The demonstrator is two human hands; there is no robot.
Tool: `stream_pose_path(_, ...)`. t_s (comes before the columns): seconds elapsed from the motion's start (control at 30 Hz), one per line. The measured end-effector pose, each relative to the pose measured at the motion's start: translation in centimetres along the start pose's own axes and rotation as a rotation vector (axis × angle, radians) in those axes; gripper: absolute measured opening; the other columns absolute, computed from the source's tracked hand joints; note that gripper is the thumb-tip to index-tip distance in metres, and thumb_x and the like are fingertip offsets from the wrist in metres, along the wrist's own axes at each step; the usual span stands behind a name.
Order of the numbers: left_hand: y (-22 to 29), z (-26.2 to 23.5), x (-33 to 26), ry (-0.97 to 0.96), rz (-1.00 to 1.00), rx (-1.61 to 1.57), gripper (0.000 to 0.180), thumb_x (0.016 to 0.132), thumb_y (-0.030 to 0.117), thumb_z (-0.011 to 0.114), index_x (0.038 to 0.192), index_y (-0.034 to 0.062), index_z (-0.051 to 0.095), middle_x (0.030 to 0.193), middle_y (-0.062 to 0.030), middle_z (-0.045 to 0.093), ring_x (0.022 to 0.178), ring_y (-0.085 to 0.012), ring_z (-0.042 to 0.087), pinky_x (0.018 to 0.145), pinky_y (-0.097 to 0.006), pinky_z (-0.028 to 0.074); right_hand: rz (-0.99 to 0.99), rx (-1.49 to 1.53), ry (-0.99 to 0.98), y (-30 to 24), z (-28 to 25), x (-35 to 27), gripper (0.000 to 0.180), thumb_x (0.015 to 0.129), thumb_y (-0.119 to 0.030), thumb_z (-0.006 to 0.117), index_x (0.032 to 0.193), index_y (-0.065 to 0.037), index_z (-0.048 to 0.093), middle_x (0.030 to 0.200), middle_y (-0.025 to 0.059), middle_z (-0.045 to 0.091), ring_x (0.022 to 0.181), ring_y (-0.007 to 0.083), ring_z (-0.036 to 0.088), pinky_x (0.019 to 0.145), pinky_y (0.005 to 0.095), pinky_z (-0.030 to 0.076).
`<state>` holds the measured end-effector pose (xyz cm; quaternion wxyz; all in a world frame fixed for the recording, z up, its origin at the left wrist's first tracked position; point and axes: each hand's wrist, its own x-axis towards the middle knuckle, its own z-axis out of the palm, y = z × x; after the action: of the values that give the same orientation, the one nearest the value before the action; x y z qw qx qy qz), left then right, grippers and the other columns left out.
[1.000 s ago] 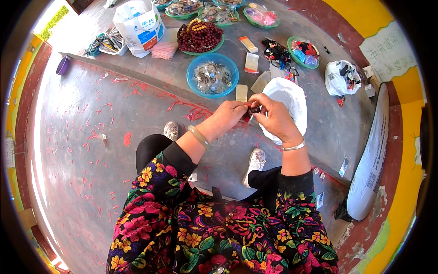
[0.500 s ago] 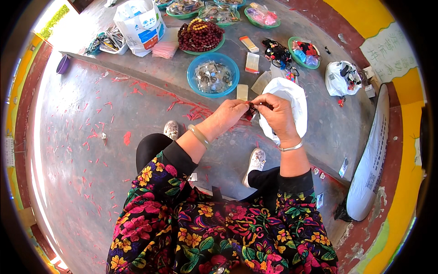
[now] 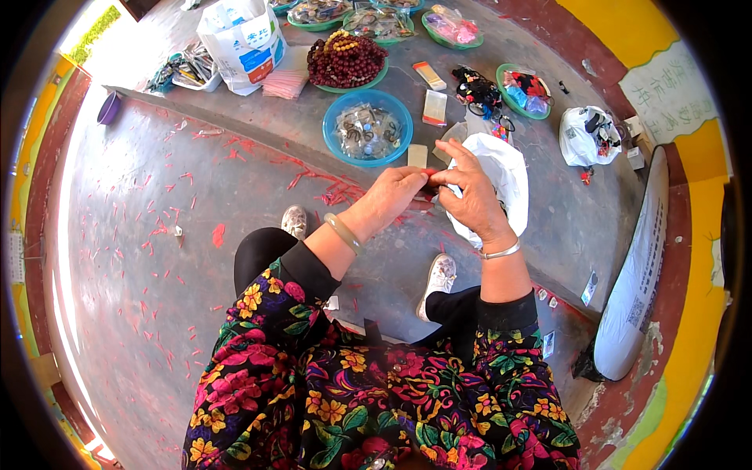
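Close together in front of me, both hands work at a small dark and red piece, mostly hidden by fingers. My left hand, with a pale bangle on its wrist, is closed and pinches the piece from the left. My right hand, wearing a silver bangle, grips it from the right with bent fingers while other fingers stretch upward. Just behind my right hand stands an open white plastic bag; part of its contents shows by the wrist. A blue basin of small clear packets lies beyond my left hand.
Dark red beads fill a green basin behind. A big white bag, pink sheets and a tray of tools sit far left. Right are another stuffed bag and a long grey roll. Red scraps litter the floor.
The fingers of my right hand have lifted and spread upward, while some stay at the small piece. My left hand holds nearly the same place.
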<state>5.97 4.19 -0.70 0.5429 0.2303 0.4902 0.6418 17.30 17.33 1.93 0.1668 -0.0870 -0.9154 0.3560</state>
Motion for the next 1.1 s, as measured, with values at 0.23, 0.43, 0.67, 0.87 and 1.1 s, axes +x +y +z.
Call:
stream_pose_path(0.23, -0.5, -0.4, 0.3, -0.024, -0.045, 0.118, 0.039, 0.093, 0.021, 0.039, 0.119, -0.0058, 0.050, 0.108, -0.0149, 0.056, 0.097, -0.0208, 0.057, 0.076, -0.035, 0.054, 0.054, 0.082, -0.170, 0.7, -0.4, -0.3, 0.034, 0.066, 0.002, 0.050, 0.092, -0.008, 0.069, 0.135, 0.0150, 0.043, 0.133, 0.0330, 0.026, 0.108, 0.0414, 0.024)
stream_pose_path(0.43, 0.0, -0.4, 0.2, 0.027, -0.077, 0.006, 0.039, 0.093, 0.022, 0.040, 0.119, -0.0054, 0.050, 0.107, -0.0147, 0.057, 0.095, -0.0217, 0.058, 0.076, -0.036, 0.054, 0.099, 0.079, -0.049, 0.1, -0.9, -0.3, 0.030, 0.065, -0.003, 0.059, 0.092, -0.011, 0.068, 0.138, 0.0149, 0.040, 0.134, 0.0336, 0.025, 0.108, 0.0423, 0.024)
stream_pose_path(0.67, -0.2, 0.0, 0.2, 0.031, -0.051, 0.048, 0.039, 0.093, 0.022, 0.040, 0.119, -0.0057, 0.050, 0.105, -0.0139, 0.057, 0.088, -0.0206, 0.060, 0.072, -0.033, 0.054, 0.085, 0.010, -0.143, 0.7, -0.1, -0.4, 0.025, 0.062, -0.007, 0.069, 0.086, -0.011, 0.069, 0.138, 0.0171, 0.039, 0.134, 0.0357, 0.023, 0.108, 0.0425, 0.024)
stream_pose_path(0.87, -0.3, 0.1, 0.1, 0.000, -0.105, 0.114, 0.039, 0.092, 0.022, 0.039, 0.119, -0.0046, 0.050, 0.100, -0.0123, 0.058, 0.079, -0.0176, 0.060, 0.066, -0.028, 0.053, 0.059, -0.005, -0.281, 0.8, 0.1, -0.4, 0.021, 0.062, -0.008, 0.071, 0.083, -0.012, 0.071, 0.135, 0.0165, 0.042, 0.133, 0.0359, 0.025, 0.107, 0.0419, 0.027)
stream_pose_path(1.1, 0.1, -0.1, -0.1, 0.023, -0.077, 0.018, 0.039, 0.093, 0.023, 0.040, 0.121, -0.0034, 0.050, 0.095, -0.0100, 0.059, 0.072, -0.0150, 0.061, 0.063, -0.026, 0.052, 0.133, 0.104, -0.108, 1.1, -0.1, -0.3, 0.017, 0.069, -0.009, 0.070, 0.086, -0.011, 0.072, 0.130, 0.0171, 0.048, 0.130, 0.0328, 0.033, 0.104, 0.0405, 0.030)
